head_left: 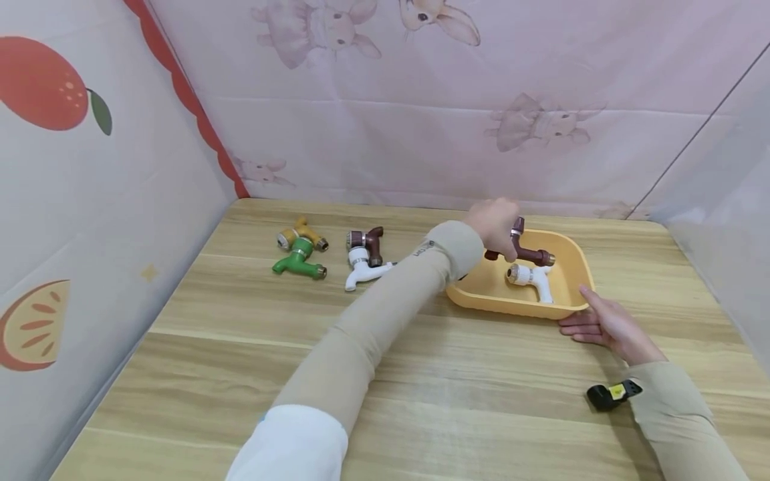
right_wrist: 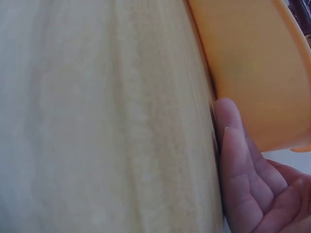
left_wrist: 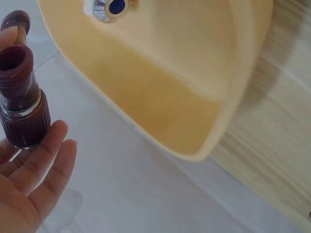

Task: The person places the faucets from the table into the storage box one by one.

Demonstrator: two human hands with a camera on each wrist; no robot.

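My left hand (head_left: 496,224) holds a dark maroon tap (head_left: 532,255) over a yellow plastic basin (head_left: 505,306). In the left wrist view the tap's ribbed knob (left_wrist: 25,121) and open spout show between the fingers, with the basin to the right. A white tap (head_left: 526,275) with a metallic knob end lies inside the basin. At the basin's near right corner, my right hand (head_left: 610,327) grips it, thumb at the rim and fingers low against the outer wall. The right wrist view shows those fingers (right_wrist: 238,165) lying along the wooden table beside the basin wall.
Left of the basin lie a yellow tap (head_left: 303,232), a green tap (head_left: 301,260), another maroon tap (head_left: 374,246) and a white tap (head_left: 365,270), partly beside my left forearm. A black device (head_left: 607,395) sits at my right wrist. Printed cloth walls (head_left: 373,153) border the table.
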